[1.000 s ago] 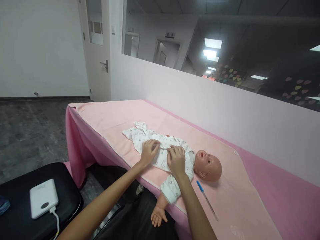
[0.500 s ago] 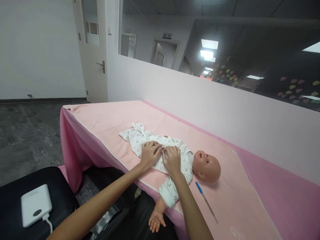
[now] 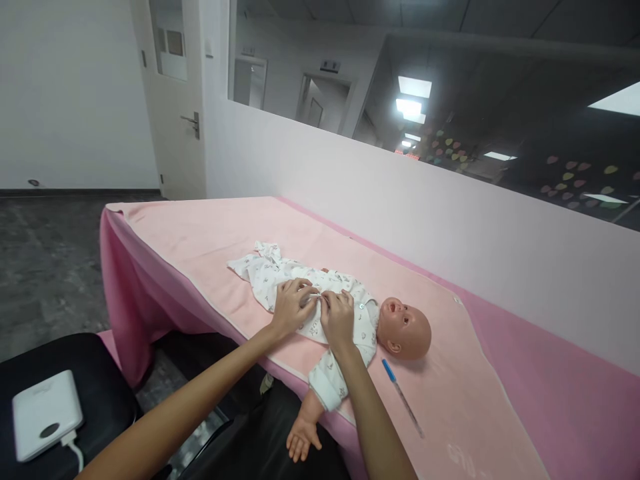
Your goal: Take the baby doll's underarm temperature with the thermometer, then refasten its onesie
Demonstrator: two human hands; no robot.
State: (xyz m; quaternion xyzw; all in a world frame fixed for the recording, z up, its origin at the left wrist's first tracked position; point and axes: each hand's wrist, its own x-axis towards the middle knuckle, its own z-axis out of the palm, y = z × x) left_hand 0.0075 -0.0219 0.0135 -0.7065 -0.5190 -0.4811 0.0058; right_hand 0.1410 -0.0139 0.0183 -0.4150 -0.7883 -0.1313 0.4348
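A baby doll point(image 3: 406, 328) lies on its back on a pink cloth, head to the right, dressed in a white printed baby garment point(image 3: 260, 283). Over the doll's middle, my left hand point(image 3: 290, 310) is closed, its fingertips pinching a thin white part of the garment's front. Close beside it, my right hand point(image 3: 337, 320) also pinches the cloth there, thumb against fingers. The fingers partly hide the pinched piece, which may be a tie or an edge. The doll's bare hand point(image 3: 303, 437) hangs over the table's near edge, below my right forearm.
A blue-capped pen point(image 3: 401, 395) lies near the doll's head on the pink cloth point(image 3: 200, 233). At the lower left, a white power bank point(image 3: 46, 408) with a cable rests on a black chair point(image 3: 113, 393). A wall with a window point(image 3: 450, 87) runs behind the table.
The view has shifted slightly, so everything sits a little further left. My hands stay at the same spot on the garment, fingertips drawn closer, with a thin white piece now showing between them.
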